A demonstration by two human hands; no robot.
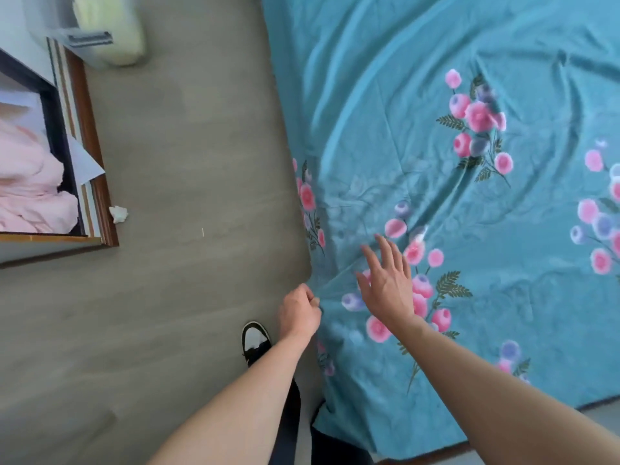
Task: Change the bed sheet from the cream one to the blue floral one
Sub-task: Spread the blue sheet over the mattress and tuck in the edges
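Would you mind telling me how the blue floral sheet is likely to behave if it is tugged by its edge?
The blue floral sheet looks thin and floppy: creases fan out from where the left hand pinches its edge. It probably slides easily and rumples again, given the long wrinkles beyond the flat right hand.

The blue floral sheet (436,196) runs out past the top and right edges, so its far sides cannot be seen, and it hides the bed beneath it completely. The left hand (299,313) is curled at the sheet's edge with its fingertips turned under, so the exact pinch is hidden. The right hand (385,280) is motion-blurred, and whether its palm touches the cloth cannot be told. Only 1 shoe (255,342) shows, partly covered by the left forearm. The open drawer (90,162) and the pink fabric (30,182) in it are cut off at the left edge. The small white scrap (118,214) on the floor is too small to identify.
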